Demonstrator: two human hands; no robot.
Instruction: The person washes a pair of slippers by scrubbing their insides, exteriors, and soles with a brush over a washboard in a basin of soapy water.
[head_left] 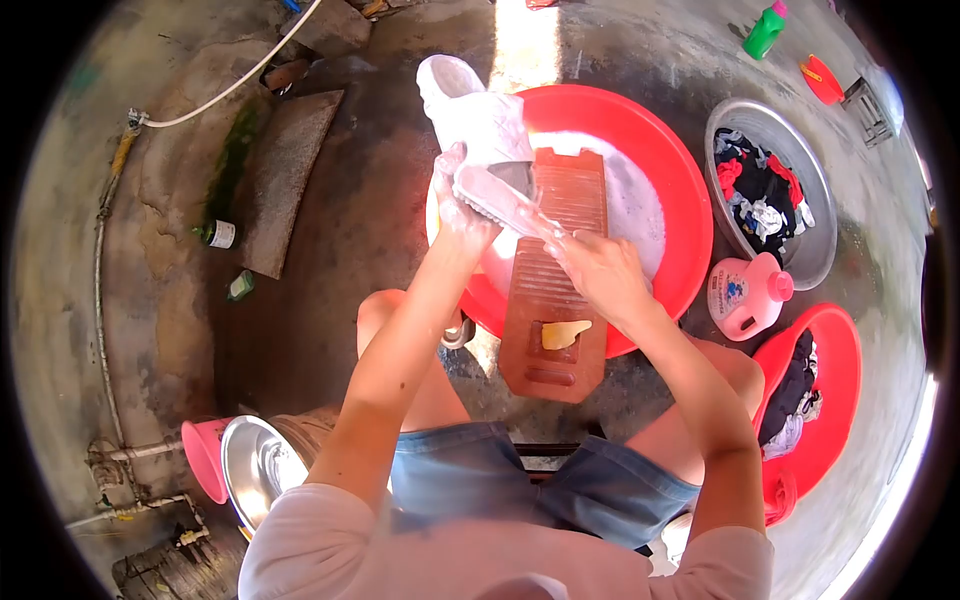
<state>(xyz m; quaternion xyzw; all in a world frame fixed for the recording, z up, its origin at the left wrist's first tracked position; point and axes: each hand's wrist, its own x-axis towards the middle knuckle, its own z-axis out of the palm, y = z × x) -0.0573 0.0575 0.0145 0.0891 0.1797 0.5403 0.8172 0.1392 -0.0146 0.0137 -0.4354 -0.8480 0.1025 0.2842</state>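
Note:
My left hand (460,205) grips a white shoe (485,120) and holds it up over the left rim of a red basin (685,190). In my right hand (605,270) is a scrubbing brush (492,197), its bristles facing down, close to the shoe's lower end. I cannot tell whether the bristles touch the shoe. Sudsy water (640,200) fills part of the basin. A brown washboard (555,280) leans into it from my side, with a yellow piece of soap (565,334) lying near its bottom end.
Right of the basin stand a metal tub (822,225) of dark, red and white clothes, a pink detergent jug (745,297) and a red bucket (838,400) with laundry. At lower left are a pink bucket (203,460) and a steel bowl (245,470). A green bottle (765,32) stands far right.

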